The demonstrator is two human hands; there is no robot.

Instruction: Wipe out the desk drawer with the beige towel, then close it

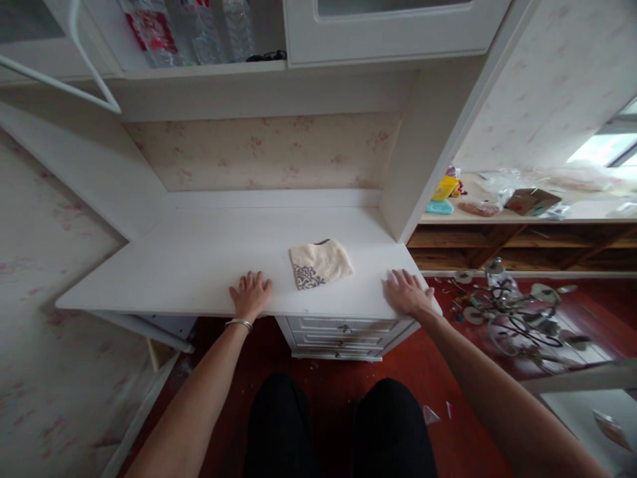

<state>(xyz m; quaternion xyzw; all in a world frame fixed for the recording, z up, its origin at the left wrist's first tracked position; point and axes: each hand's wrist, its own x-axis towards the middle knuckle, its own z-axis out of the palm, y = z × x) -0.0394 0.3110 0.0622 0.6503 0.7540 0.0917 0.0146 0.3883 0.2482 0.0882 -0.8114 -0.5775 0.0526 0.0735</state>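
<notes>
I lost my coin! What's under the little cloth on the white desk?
The cloth lies flat on the desk top, between the left hand and right hand, which touch only the desk top. Anything beneath the cloth is covered, so I cannot tell.

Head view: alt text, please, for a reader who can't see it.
The left hand and right hand lie flat on the front edge of a white desk, either side of a folded beige cloth, neither touching it. Drawers sit under the desk.
</notes>
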